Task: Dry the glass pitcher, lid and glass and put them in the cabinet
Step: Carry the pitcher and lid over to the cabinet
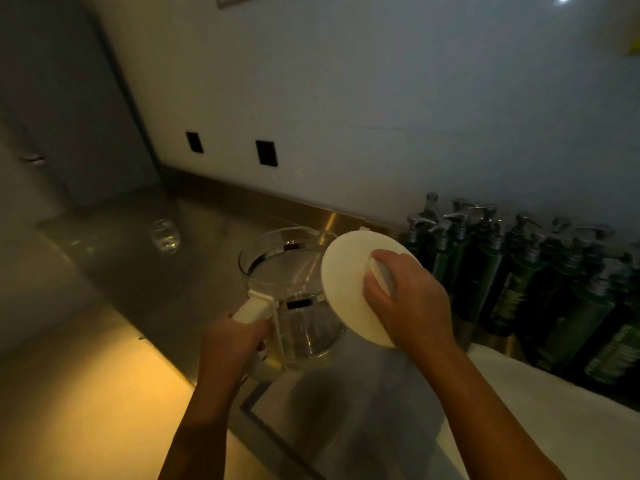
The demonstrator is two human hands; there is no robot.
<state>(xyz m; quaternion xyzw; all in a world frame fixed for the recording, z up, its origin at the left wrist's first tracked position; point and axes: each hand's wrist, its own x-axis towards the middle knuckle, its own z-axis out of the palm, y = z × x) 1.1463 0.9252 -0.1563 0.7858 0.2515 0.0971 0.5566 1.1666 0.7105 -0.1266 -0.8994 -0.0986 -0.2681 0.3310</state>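
Note:
A clear glass pitcher [294, 282] with a cream handle stands on the steel counter [145, 292], its mouth uncovered. My left hand [232, 341] grips the handle. My right hand [408, 299] holds the round white lid [343, 282] by its knob, tilted on edge just right of the pitcher's rim. A small drinking glass [165, 235] stands apart at the back left of the counter.
Several dark green pump bottles [519, 271] crowd the back right against the wall. A white cloth [540, 420] lies on the counter at the right front. Two black outlets [266, 153] are on the wall. A grey cabinet side [69, 116] rises at the left.

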